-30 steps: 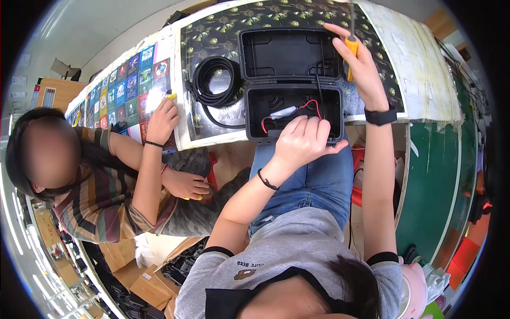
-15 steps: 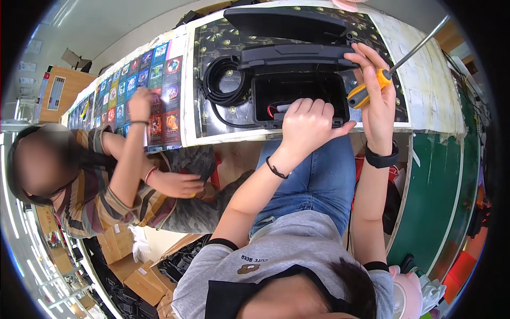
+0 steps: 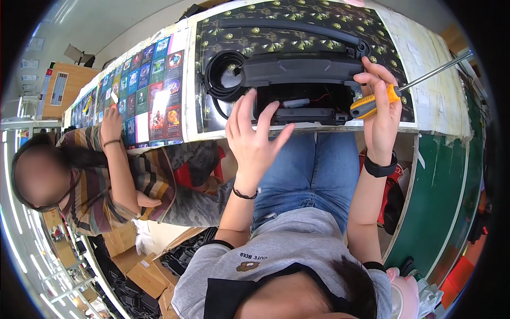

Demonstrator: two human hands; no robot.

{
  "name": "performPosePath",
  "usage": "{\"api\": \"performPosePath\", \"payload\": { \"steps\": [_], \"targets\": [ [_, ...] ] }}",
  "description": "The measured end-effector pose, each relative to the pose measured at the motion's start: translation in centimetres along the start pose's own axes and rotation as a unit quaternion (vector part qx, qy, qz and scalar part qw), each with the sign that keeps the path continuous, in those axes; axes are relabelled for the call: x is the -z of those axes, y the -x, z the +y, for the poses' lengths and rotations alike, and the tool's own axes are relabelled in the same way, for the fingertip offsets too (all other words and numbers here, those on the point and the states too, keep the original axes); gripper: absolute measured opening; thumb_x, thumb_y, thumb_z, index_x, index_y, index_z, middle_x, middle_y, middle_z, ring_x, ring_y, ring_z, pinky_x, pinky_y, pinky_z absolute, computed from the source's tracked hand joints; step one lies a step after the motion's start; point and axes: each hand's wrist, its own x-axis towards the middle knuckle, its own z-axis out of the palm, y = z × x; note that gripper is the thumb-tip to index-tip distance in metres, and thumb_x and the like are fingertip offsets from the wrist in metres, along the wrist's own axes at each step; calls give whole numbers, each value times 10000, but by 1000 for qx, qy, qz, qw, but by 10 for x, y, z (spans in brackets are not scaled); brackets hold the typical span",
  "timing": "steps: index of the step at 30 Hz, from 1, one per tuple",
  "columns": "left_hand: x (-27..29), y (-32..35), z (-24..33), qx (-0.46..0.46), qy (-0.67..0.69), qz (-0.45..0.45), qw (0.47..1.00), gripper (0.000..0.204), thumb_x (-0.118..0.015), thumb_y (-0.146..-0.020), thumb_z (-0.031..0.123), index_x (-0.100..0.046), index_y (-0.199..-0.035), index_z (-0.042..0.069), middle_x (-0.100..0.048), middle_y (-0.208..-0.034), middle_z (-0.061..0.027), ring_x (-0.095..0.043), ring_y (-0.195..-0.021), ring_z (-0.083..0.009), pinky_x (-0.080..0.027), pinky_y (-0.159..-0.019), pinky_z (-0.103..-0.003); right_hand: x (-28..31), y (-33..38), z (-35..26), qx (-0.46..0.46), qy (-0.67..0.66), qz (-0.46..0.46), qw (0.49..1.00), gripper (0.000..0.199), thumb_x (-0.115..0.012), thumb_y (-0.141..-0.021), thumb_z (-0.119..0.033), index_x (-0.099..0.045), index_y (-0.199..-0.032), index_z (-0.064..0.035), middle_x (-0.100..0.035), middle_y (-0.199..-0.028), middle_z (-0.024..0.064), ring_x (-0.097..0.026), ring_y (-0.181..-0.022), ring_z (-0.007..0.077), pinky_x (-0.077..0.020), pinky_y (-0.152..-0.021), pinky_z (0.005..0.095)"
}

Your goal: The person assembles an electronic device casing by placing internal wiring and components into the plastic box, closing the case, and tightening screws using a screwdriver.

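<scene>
A black plastic case [image 3: 303, 69] sits on the table's near edge, its lid half lowered over red wires [image 3: 319, 99] inside. My left hand [image 3: 254, 139] hovers in front of the case with fingers spread, holding nothing. My right hand [image 3: 380, 114] grips a yellow-and-grey handled screwdriver [image 3: 372, 103], its long metal shaft pointing up to the right. That hand's fingertips touch the right end of the lid.
A coil of black cable [image 3: 222, 74] lies left of the case on a dark patterned mat [image 3: 297, 21]. Colourful cards [image 3: 154, 95] cover the table to the left. A person in a striped top [image 3: 101, 181] sits on my left with a hand on the cards. Cardboard boxes [image 3: 143, 271] stand below.
The case lid has come down from fully open to half shut. My left hand has left the case's inside and drawn back, open. The screwdriver hand moved with the lid.
</scene>
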Motion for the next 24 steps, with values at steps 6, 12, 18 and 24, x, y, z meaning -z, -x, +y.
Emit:
{"api": "performPosePath", "payload": {
  "steps": [6, 12, 18, 24],
  "targets": [
    [-5, -1, -9, 31, 51, -4, 998, 460, -843, -690, 271, -679, -1101, 145, -448, -1372, -181, -492, -1191, -377, -443, -946, -444, 3, 1, -3, -1, 16, -15, 1000, 282, -488, -1022, -200, -557, -1241, -36, -703, -1060, 113, -545, -1209, 178, -349, -1073, 323],
    [-10, -4, 31, -131, 97, 88, 983, 495, -832, -666, 247, -674, -1125, 148, -561, -1255, -87, -525, -1161, -288, -441, -928, -403, 5, -3, -5, -20, -4, -18, 1000, 305, -487, -1022, -221, -554, -1247, -26, -695, -1093, 124, -572, -1163, 174, -338, -1085, 326],
    [-30, -22, 67, -35, 177, -11, 984, 405, -796, -707, 289, -672, -1075, 175, -642, -1137, 25, -548, -1126, -215, -302, -1005, -404, 3, -6, -11, -31, 87, -20, 996, 325, -514, -1010, -242, -573, -1239, -19, -706, -1069, 100, -596, -1073, 134, -375, -1019, 304],
    [-36, -19, 57, -113, 223, 39, 967, 188, -771, -723, 251, -699, -888, 198, -685, -1094, 62, -590, -1106, -184, -314, -1008, -393, 4, -6, -5, -41, 74, -10, 996, 317, -530, -1007, -240, -586, -1230, -22, -713, -1037, 100, -611, -1027, 121, -393, -989, 288]
  ]
}}
